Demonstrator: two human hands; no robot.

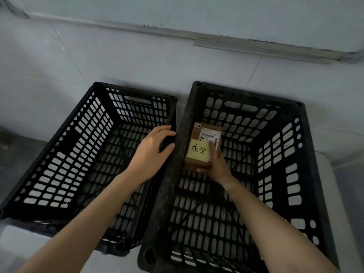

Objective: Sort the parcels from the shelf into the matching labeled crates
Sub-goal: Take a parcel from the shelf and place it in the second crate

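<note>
Black slotted L crate (59,154): no parcel seen inside; L hand (151,152) at its R rim, fingers loose and spread, clasping nothing. Cardboard parcel (203,146): small brown box, yellow note (198,151) + shipping label (209,135) on top; sits low in R crate (309,154), by its L wall; touching floor or not, can't tell. Est. light, stiff, not slippery; best held across short end. R hand (216,166) clamps near end, forefinger on top, thumb at near edge; box extends away from palm.
</note>
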